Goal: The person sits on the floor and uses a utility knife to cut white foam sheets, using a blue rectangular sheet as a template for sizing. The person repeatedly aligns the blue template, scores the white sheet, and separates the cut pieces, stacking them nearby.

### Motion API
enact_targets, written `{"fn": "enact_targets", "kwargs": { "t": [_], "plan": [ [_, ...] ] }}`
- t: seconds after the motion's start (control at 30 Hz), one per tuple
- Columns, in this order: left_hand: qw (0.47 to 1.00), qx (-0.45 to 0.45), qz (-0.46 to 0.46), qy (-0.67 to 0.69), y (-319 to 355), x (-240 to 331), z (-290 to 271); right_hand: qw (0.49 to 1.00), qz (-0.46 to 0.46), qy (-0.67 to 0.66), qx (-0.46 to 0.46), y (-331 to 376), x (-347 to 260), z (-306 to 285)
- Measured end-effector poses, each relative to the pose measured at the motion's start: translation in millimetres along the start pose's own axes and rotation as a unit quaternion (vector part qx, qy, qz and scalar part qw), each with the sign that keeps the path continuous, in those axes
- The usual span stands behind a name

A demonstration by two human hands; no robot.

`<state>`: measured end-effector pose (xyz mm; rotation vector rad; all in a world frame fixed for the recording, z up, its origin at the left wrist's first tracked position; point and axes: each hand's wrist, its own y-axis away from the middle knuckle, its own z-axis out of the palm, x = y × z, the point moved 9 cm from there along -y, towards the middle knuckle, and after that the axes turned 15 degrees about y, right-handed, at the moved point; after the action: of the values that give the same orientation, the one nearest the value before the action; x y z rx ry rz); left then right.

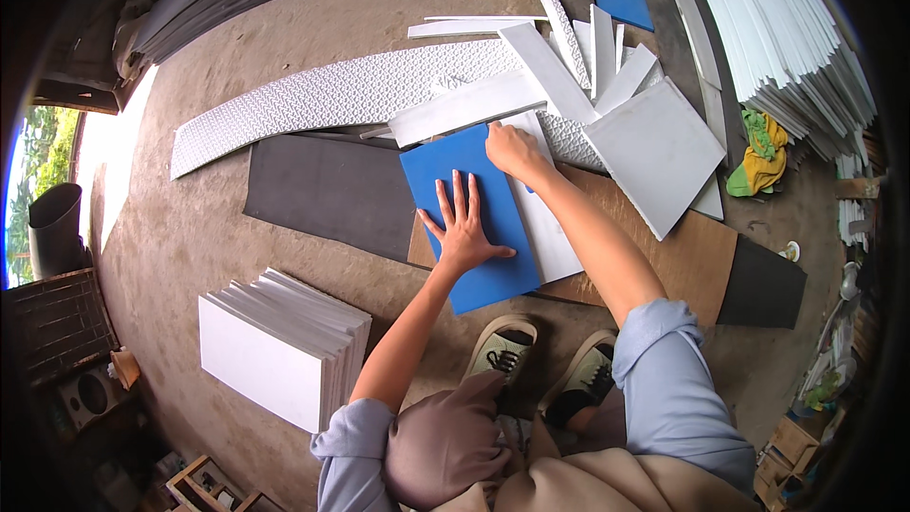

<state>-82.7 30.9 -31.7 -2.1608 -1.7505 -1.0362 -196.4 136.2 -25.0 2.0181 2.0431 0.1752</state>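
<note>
My left hand [464, 235] lies flat with spread fingers on a blue foam-like sheet [495, 270], pressing on its middle. At the sheet's far right corner my right hand [517, 153] is closed in a fist-like grip against the edge. What it holds is hidden by the fingers; a small blue bit shows below the palm. Beneath the blue sheet a white sheet [556, 245] sticks out along the right side. Both rest on a brown board [687, 242], which lies on the floor before my shoes.
White offcut strips [547, 71] and a long textured white strip [322, 90] lie beyond. A grey-white square panel [656, 156] is at right, a dark mat [327, 192] at left. Stacked white sheets [261, 351] stand near left; a tall white stack [777, 28] rises far right beside a yellow-green cloth [758, 156].
</note>
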Motion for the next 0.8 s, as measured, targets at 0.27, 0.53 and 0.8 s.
{"fn": "enact_targets", "kwargs": {
  "t": [0.27,0.53,0.8],
  "plan": [
    [1.000,-0.011,0.003,-0.021,-3,5,5,0.961,0.085,-0.003,-0.262,20,9,24],
    [1.000,0.008,-0.012,-0.024,-1,-2,0,0.919,0.106,-0.022,-0.379,141,13,58],
    [0.996,-0.027,-0.069,-0.042,0,-4,2,0.966,0.126,-0.060,-0.216,237,27,83]
  ]
}}
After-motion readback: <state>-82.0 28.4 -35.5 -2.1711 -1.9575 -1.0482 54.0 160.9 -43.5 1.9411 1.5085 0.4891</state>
